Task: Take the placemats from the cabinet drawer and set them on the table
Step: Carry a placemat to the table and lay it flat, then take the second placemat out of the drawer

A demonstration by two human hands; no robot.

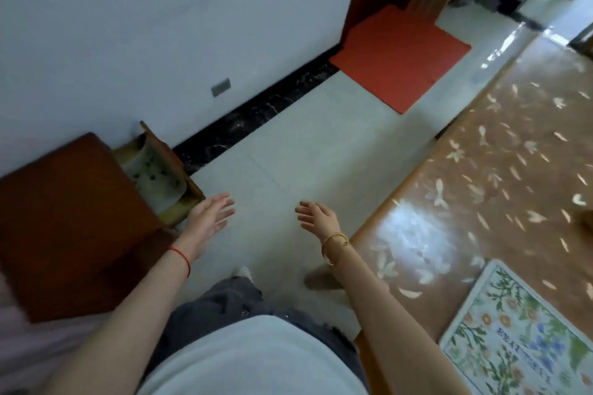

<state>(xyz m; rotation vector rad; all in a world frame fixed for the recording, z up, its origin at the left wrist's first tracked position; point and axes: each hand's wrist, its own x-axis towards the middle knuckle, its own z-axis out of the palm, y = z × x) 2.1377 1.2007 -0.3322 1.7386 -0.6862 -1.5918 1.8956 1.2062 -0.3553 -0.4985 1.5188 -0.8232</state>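
Observation:
A brown wooden cabinet (70, 221) stands at the left, its drawer (189, 184) pulled out. Inside the drawer lies a pale placemat (155, 178) with green specks. My left hand (210, 218) hovers open just right of the drawer's front corner, holding nothing. My right hand (316, 216) is open over the floor, between the cabinet and the table, also empty. A floral placemat (519, 337) lies on the table (481, 189) near its close edge at the lower right.
The table carries a shiny brown cloth with a leaf print. A red mat (398, 58) lies on the floor by a doorway at the back. A white wall with a black skirting runs behind the cabinet. Pale floor tiles stretch between cabinet and table.

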